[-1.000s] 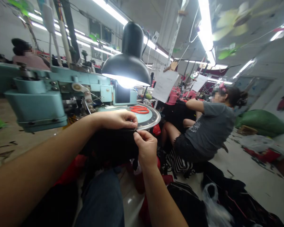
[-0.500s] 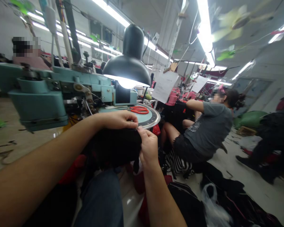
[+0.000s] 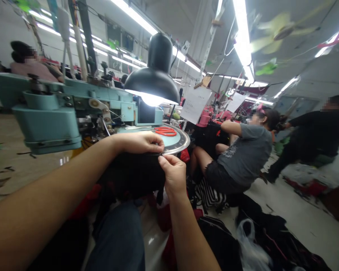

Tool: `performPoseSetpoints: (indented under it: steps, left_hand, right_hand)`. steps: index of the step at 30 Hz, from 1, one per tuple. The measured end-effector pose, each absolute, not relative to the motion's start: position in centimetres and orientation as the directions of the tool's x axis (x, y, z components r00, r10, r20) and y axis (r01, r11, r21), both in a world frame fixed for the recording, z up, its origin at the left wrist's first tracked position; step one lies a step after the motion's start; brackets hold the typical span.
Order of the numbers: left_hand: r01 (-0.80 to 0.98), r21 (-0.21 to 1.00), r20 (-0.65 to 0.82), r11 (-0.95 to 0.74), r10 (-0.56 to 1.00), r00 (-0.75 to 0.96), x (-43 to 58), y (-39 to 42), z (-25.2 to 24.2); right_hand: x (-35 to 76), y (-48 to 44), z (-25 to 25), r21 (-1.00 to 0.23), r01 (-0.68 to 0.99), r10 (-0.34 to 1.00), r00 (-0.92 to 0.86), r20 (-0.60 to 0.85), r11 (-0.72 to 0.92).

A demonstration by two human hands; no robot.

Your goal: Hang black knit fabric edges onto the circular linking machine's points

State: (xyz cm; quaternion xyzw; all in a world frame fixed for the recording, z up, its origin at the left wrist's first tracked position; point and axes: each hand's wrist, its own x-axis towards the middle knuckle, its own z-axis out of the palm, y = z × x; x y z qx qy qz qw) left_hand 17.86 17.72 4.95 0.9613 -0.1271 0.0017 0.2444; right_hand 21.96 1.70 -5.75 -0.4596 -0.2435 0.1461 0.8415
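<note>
L hand (image 3: 145, 143), R hand (image 3: 175, 173) pinched closed on limp black cloth (image 3: 135, 173), prob. steadying; black domed lamp (image 3: 154, 82) nr., prob. lighting.

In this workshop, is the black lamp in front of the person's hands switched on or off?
On. Under the lamp's dark shade, the bulb glows bright white.

Cloth (image 3: 135, 173) hangs below my left hand (image 3: 142, 142) and right hand (image 3: 175, 173); scissors (image 3: 165, 131) lie beyond them on the disc (image 3: 183, 139), machine (image 3: 48, 126) to my left, co-worker (image 3: 241, 158) to my right.
</note>
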Motion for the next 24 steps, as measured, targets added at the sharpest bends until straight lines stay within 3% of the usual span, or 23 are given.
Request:
performPoseSetpoints:
  steps: [13,24]
  left_hand:
    - [-0.216,0.444,0.076,-0.869,-0.204,0.976,17.75,17.3,4.84]
    - [-0.209,0.442,0.076,-0.873,-0.196,0.978,17.78,17.25,4.84]
  right_hand:
    - [21.8,1.62,-5.98,-0.867,0.21,0.346,0.854,0.388,0.452]
    - [22.06,1.62,-6.02,-0.862,0.116,0.396,0.853,0.341,0.493]
